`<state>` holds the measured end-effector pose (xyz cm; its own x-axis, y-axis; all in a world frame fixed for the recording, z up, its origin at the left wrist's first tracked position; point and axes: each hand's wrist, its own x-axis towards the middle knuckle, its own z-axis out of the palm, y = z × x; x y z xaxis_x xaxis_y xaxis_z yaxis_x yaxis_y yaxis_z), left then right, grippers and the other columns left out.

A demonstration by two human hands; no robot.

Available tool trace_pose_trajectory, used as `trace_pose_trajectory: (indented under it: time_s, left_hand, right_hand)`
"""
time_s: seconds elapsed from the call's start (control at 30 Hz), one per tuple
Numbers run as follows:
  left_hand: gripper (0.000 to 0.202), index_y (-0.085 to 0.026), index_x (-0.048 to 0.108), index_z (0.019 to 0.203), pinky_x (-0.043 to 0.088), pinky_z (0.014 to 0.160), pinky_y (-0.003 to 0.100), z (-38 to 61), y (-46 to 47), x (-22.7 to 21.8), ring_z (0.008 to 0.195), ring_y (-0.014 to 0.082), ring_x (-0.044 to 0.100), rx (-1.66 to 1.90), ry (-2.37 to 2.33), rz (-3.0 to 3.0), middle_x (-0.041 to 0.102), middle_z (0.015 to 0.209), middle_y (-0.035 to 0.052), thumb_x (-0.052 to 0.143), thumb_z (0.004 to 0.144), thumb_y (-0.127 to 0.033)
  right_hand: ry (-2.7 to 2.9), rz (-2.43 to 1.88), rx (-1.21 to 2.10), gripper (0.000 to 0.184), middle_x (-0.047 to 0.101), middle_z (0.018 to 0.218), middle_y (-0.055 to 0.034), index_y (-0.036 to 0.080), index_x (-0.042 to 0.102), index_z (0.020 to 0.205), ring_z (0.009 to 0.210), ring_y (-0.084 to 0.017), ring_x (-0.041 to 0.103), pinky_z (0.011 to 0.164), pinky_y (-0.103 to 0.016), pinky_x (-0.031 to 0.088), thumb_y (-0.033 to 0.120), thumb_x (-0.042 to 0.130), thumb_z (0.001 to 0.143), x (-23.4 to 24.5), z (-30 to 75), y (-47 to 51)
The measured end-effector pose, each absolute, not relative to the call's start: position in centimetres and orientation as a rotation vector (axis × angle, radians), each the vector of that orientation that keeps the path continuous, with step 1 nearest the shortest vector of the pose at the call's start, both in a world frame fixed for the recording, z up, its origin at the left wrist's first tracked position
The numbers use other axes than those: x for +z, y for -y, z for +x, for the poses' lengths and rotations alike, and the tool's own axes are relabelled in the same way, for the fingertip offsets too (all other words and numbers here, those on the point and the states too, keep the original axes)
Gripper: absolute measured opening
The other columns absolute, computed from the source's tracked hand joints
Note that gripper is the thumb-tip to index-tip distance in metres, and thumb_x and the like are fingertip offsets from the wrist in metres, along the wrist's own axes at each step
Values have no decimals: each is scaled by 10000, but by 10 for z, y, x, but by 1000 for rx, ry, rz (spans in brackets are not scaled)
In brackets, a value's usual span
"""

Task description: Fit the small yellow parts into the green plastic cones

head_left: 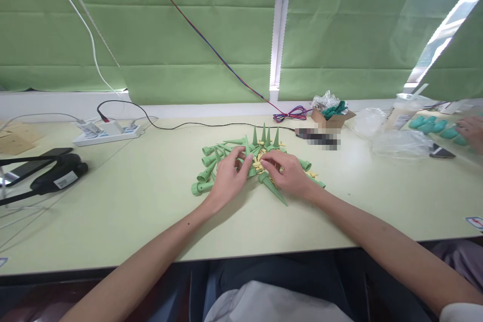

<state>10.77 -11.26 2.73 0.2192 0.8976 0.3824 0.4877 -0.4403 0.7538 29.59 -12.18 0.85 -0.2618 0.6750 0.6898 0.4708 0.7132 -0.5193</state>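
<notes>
Yellow bits [258, 165] by the right hand [290, 173] are partly covered by it, so whether one's being pinched honestly can't be made out. Beyond that hand, a dark object [317, 138] is pixelated, and farther right a co-worker's hand [472, 130] is blurred and cut off by the edge.

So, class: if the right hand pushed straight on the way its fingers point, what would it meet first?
The right hand would probably first meet the small yellow plastic pieces just ahead, before the left hand beyond them; depth is unclear from this one view.
</notes>
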Motion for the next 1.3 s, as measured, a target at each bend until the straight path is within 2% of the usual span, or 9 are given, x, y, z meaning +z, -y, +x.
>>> trace_pose_trajectory:
  time_s: [0.27, 0.43, 0.57, 0.97, 1.3]
  left_hand:
    - [414, -240, 484, 1290, 395, 564, 249, 107, 114, 26, 599, 123, 497, 1051, -1232, 2023, 535, 790, -9, 512, 964, -493]
    - [344, -207, 547, 1093, 418, 522, 234, 109, 113, 27, 576, 108, 502, 1040, -1150, 1920, 582, 818, 11, 546, 941, -516]
    - [371, -181, 578, 970, 388, 436, 224, 111, 115, 31, 529, 89, 487, 1004, -1072, 1798, 631, 888, 40, 565, 918, -549]
    - [388, -169, 599, 840, 297, 370, 212, 111, 118, 35, 416, 71, 397, 1020, -1045, 1685, 469, 573, -45, 649, 858, -554]
    - [388, -150, 670, 871, 280, 387, 208, 112, 117, 34, 448, 51, 383, 1060, -965, 1651, 600, 724, 3, 685, 838, -536]
  right_hand:
    - [1877, -897, 211, 154, 690, 834, -46, 206, 642, 929, 639, -154, 561, 599, -291, 474, 275, 523, 998, 8, 295, 121]
    - [1880, -896, 212, 159, 684, 823, -45, 204, 642, 924, 645, -153, 561, 603, -292, 471, 270, 519, 1000, 9, 295, 122]
    - [1883, -881, 226, 166, 690, 836, -50, 194, 649, 930, 649, -150, 561, 600, -290, 466, 266, 517, 1001, 9, 295, 122]
    - [1887, -867, 257, 153, 698, 855, -51, 190, 660, 943, 680, -150, 576, 586, -273, 446, 249, 530, 994, 8, 294, 122]
    - [1895, -869, 264, 173, 678, 815, -40, 192, 648, 921, 667, -149, 561, 601, -278, 442, 266, 514, 1003, 9, 295, 123]
